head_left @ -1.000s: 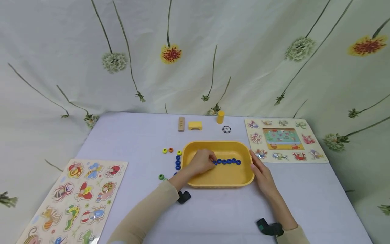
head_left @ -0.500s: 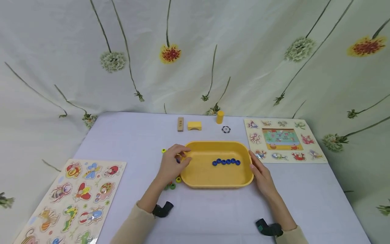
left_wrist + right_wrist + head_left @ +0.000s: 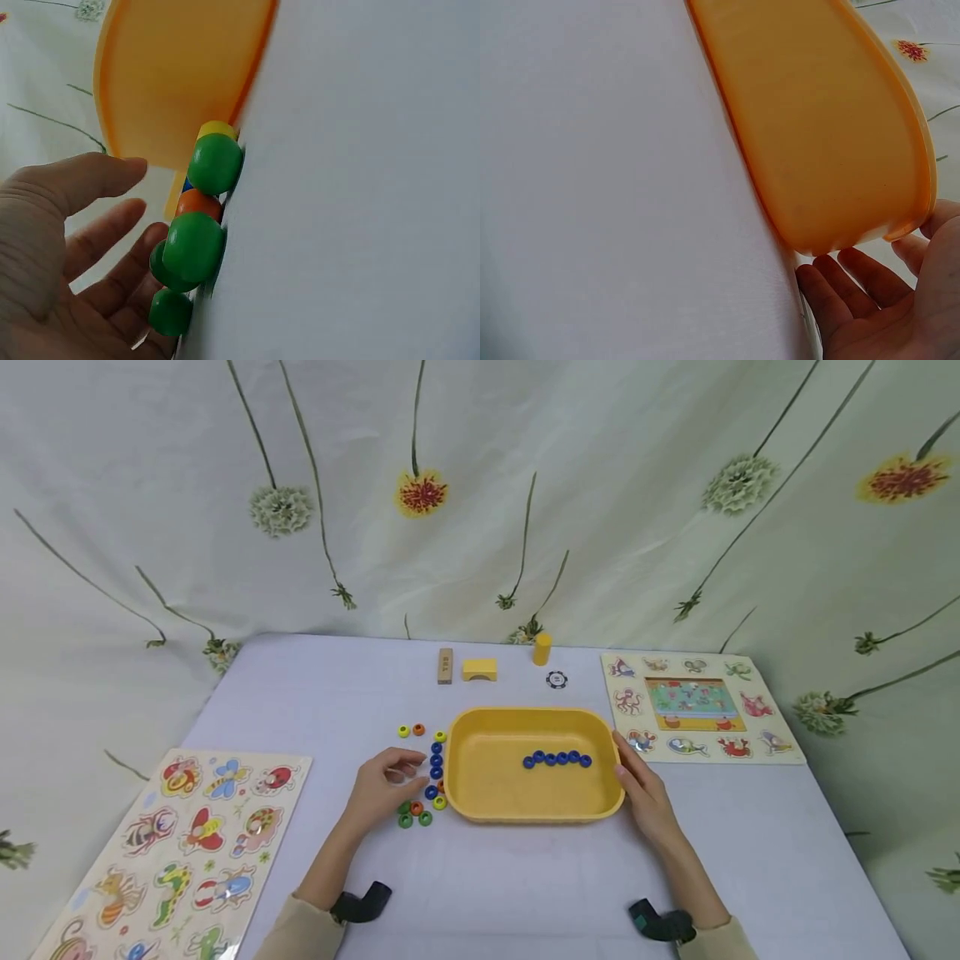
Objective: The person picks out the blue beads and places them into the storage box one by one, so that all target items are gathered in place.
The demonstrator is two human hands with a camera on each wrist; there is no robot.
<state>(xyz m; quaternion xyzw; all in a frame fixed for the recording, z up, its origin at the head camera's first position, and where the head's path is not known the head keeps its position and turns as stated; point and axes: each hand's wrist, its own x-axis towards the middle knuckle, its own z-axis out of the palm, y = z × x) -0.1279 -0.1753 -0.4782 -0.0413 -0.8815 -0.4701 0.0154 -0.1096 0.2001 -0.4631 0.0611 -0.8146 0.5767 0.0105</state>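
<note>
My left hand [image 3: 386,789] hovers beside several loose beads, its fingers loosely bent and nothing held between them. In the left wrist view its thumb and fingers stand apart next to green beads [image 3: 193,247] and an orange bead [image 3: 199,204]. Blue beads [image 3: 437,761] line up along the left side of a yellow tray [image 3: 480,802]. Inside that tray, several blue beads [image 3: 562,758] form a row right of centre. My right hand [image 3: 648,797] holds the tray's right end, thumb at the rim and fingers against the outer wall.
Behind the tray are a wooden block [image 3: 446,666], a yellow arch block [image 3: 479,670], a yellow cylinder [image 3: 542,650] and a round chip [image 3: 557,679]. An insect puzzle board [image 3: 195,852] lies at left, a sea-animal board [image 3: 705,706] at right.
My left hand has left the row of blue beads in the tray and moved left, out over the rim, to the loose beads. My right hand has stayed at the tray.
</note>
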